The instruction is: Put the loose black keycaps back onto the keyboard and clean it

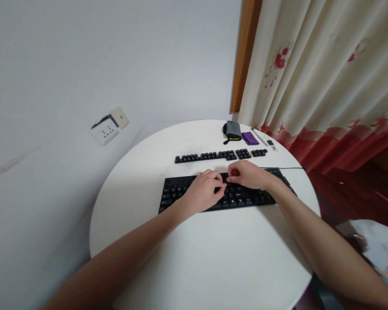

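A black keyboard point(177, 191) lies across the middle of a round white table point(213, 258). My left hand point(203, 191) rests over the keyboard's centre with its fingers curled in a pinch on the keys. My right hand point(247, 174) sits just to its right, fingertips pinched together and meeting the left hand's. What the fingers hold is too small to make out. Behind the keyboard, a row of loose black keycaps point(207, 156) is laid out on the table, with two smaller groups point(250, 153) at its right end.
At the table's far edge lie a grey pouch with yellow trim point(233, 130), a purple cloth point(250, 137), a thin white stick point(261, 137) and a small dark tool point(270, 143). A wall socket point(106, 131) is at left. A floral curtain point(310, 73) hangs at right.
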`<action>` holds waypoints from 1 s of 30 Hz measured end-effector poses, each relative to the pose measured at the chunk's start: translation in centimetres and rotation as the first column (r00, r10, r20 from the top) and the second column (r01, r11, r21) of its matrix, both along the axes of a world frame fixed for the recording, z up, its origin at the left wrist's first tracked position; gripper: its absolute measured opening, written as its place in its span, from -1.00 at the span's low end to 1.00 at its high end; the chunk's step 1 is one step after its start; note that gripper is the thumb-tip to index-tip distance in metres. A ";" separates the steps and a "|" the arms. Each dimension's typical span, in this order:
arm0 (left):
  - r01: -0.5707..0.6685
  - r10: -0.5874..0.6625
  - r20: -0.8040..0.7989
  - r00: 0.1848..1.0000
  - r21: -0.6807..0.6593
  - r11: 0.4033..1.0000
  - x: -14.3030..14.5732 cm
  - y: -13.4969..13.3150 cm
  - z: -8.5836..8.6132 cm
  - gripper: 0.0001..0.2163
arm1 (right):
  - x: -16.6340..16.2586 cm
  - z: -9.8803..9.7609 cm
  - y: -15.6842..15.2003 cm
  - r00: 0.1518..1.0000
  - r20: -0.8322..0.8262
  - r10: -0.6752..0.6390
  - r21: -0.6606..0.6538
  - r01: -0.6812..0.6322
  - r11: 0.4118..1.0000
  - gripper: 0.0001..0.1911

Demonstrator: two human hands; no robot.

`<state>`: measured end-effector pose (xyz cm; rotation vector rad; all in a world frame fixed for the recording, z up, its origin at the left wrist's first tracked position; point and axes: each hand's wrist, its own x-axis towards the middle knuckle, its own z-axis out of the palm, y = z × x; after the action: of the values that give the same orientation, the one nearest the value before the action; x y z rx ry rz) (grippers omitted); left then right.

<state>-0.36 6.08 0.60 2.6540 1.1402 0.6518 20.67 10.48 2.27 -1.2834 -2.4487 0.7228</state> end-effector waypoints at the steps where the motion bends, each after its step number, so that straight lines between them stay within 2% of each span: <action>1: 0.002 -0.002 -0.003 1.000 -0.001 1.000 -0.1 0.0 0.1 -0.81 | -0.1 -0.2 0.1 0.999 0.022 -0.028 0.012 0.028 1.000 -0.84; 7: -0.032 0.032 -0.019 0.999 -0.005 0.999 -0.3 0.1 0.0 -0.82 | -0.3 -0.6 0.4 0.983 0.143 -0.119 -0.025 0.123 0.992 -0.78; 12: -0.009 0.009 0.015 1.000 0.018 1.000 -0.5 0.0 -0.2 -0.83 | -0.8 -0.6 0.3 0.941 0.276 -0.194 0.026 0.194 0.981 -0.75; 14: -0.008 0.006 0.040 0.999 0.035 0.999 -0.4 -0.1 -0.3 -0.83 | -0.8 -0.7 0.3 0.945 0.262 -0.194 0.006 0.199 0.980 -0.75; 17: -0.018 0.013 0.082 0.997 0.054 0.998 -0.4 -0.1 -0.3 -0.82 | -0.4 -0.7 0.6 0.981 0.117 -0.155 -0.038 0.160 0.986 -0.74; 20: -0.056 0.049 0.121 0.991 0.058 0.997 -0.7 0.3 -0.3 -0.82 | 0.5 -0.8 1.5 0.961 -0.078 -0.264 0.081 0.270 0.960 -0.72; 22: -0.086 0.078 0.146 0.986 0.050 0.995 -1.0 0.6 -0.2 -0.82 | 1.2 -1.0 2.2 0.905 -0.176 -0.387 0.190 0.417 0.889 -0.72; 24: -0.107 0.100 0.167 0.981 0.037 0.994 -1.2 0.9 -0.2 -0.82 | 1.8 -1.3 3.0 0.861 -0.205 -0.465 0.259 0.506 0.823 -0.74; 26: -0.118 0.111 0.176 0.978 0.030 0.993 -1.3 1.1 -0.2 -0.81 | 2.2 -1.8 3.6 0.863 -0.177 -0.473 0.323 0.505 0.800 -0.72; 30: -0.115 0.109 0.167 0.980 0.027 0.993 -1.1 1.1 -0.4 -0.81 | 1.6 -2.7 3.7 0.935 0.006 -0.354 0.433 0.316 0.844 -0.65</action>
<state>-1.46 7.18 0.17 2.5228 1.2477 0.9037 22.23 14.16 -0.46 -1.5178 -2.1805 0.0320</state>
